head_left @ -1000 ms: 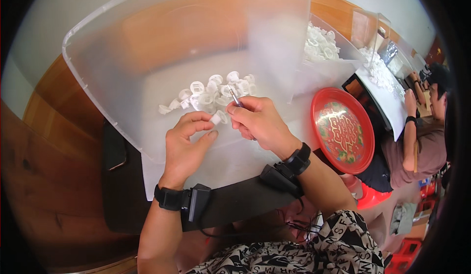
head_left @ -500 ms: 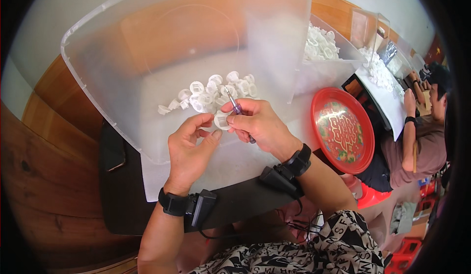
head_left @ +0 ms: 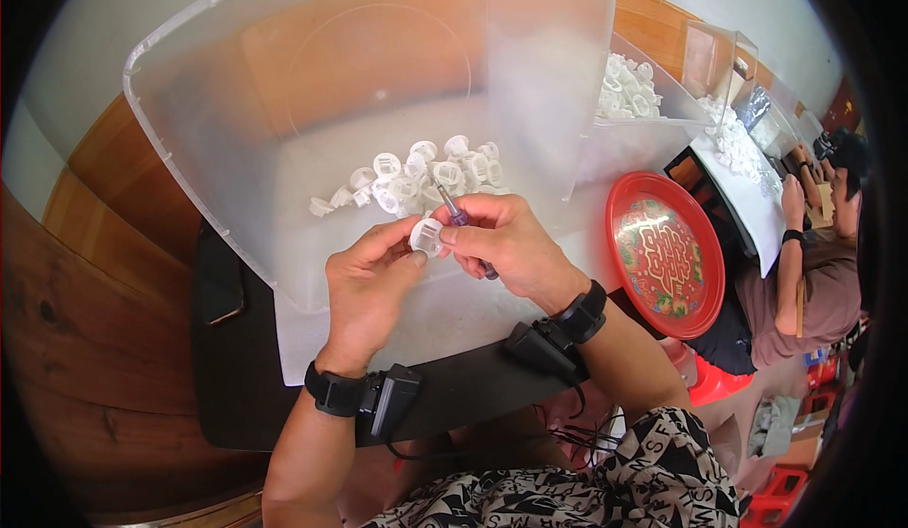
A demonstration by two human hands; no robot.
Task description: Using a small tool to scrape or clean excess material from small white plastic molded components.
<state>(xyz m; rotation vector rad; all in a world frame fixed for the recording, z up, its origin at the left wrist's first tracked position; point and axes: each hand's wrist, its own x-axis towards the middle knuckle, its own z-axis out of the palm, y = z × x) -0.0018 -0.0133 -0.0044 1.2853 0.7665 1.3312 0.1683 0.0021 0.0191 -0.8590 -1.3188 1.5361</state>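
Observation:
A round white plastic part (head_left: 427, 237) with slots in its face is held between the thumb and fingers of my left hand (head_left: 367, 277). My right hand (head_left: 511, 244) is closed round a slim screwdriver-like tool (head_left: 458, 214) with a dark purple handle, its thin metal shaft pointing up and away from me. The right thumb also touches the white part's right edge. Just beyond my hands, several similar white parts (head_left: 402, 187) lie in a loose heap inside a big translucent plastic bin (head_left: 530, 74) resting on its side. The tool's lower handle is partly hidden by my fingers.
A red round tray (head_left: 619, 272) with a patterned face stands right of the bin. Behind it, another clear bin (head_left: 653, 131) holds many white parts (head_left: 626, 88). A person (head_left: 804, 272) sits at a white-topped table at the far right. A dark phone-like object (head_left: 223, 287) lies at left.
My left fingers have closed in on the white part, which has tilted a little. The tool remains in my right hand. The view has shifted slightly.

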